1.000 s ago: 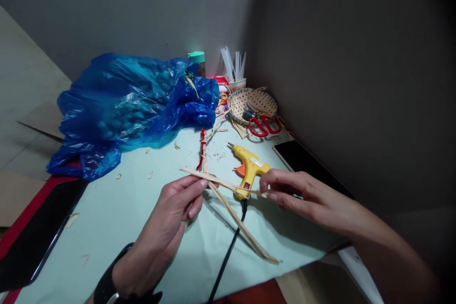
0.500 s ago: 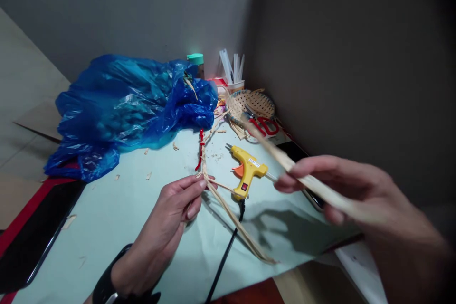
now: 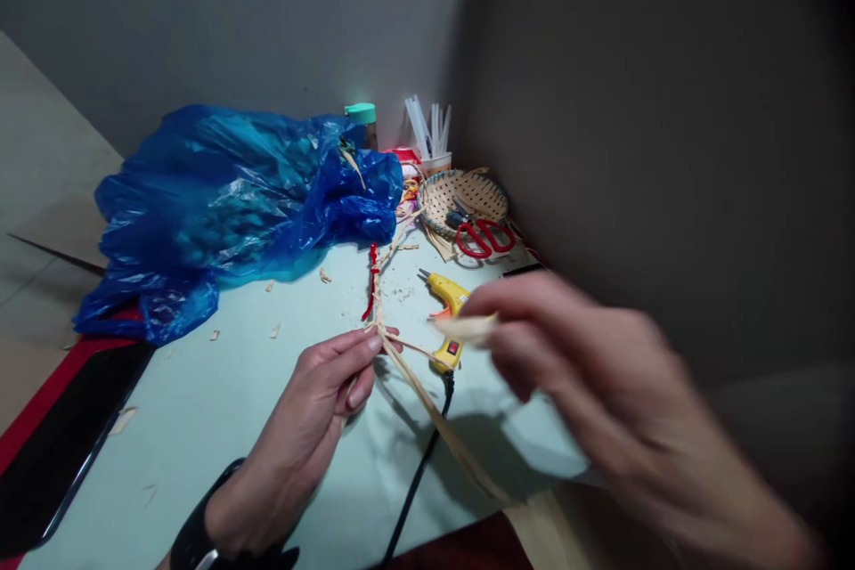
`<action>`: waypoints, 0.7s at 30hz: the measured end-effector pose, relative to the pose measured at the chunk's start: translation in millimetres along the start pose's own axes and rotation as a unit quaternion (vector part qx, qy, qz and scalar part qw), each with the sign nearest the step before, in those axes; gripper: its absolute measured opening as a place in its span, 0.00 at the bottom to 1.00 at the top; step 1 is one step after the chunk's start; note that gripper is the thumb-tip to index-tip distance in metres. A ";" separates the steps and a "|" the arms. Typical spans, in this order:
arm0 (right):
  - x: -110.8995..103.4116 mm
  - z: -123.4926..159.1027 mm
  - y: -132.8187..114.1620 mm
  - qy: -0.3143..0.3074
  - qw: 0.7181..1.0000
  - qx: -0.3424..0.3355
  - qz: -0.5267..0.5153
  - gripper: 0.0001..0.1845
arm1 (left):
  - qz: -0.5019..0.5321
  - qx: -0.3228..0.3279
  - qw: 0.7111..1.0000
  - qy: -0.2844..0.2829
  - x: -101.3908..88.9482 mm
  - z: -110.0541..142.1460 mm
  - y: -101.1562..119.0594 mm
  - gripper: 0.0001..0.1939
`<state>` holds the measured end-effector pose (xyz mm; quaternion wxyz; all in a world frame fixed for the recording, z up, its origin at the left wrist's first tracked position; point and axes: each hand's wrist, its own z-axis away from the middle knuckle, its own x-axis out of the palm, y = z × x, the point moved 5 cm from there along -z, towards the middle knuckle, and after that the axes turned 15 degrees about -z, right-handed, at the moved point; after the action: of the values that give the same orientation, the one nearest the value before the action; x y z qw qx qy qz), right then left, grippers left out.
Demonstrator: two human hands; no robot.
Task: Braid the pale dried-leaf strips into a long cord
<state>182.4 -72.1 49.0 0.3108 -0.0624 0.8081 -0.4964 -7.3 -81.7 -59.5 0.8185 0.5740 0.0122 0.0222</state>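
Observation:
My left hand pinches a pale braid of dried plant fibre where its loose strands fan out toward me. The braid runs away from me over the table, with a red twisted tie beside it. In the air to the right, my right hand, smeared by motion, is closed on a separate pale flat fibre strip. Only the strip's blurred tip shows past the fingers. Behind that hand lies a yellow glue gun, partly hidden, its black cord trailing to the near edge.
A big blue plastic bag fills the back left. Behind stand a green-lidded jar and a cup of glue sticks. Red-handled scissors rest by a woven basket. A dark phone-like slab lies at left.
My right hand has moved left and turned with its fibre strip, now covering part of the glue gun. My left hand keeps its pinch on the braid. The view has shifted slightly.

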 end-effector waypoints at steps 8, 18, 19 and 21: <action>59.7 -18.5 52.0 -0.070 0.996 0.040 -0.038 0.09 | 0.015 -0.005 1.000 -0.016 0.5 -1.1 -1.3 0.09; 52.8 -22.6 64.5 -0.005 0.995 0.076 -0.068 0.06 | -0.003 -0.008 1.000 -0.018 -0.3 -3.0 -1.6 0.10; 53.0 -22.6 64.4 -0.001 0.996 0.074 -0.052 0.06 | -0.002 -0.007 1.000 -0.021 -0.1 -2.5 -1.1 0.10; 52.9 -22.1 64.3 0.007 0.997 0.066 -0.028 0.05 | -0.002 -0.006 1.000 -0.024 0.5 -1.8 -0.3 0.10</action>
<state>141.0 -44.7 -21.4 0.2944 -0.0602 0.7738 -0.5576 -6.9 -80.1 -60.5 0.8222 0.5691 -0.0068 0.0072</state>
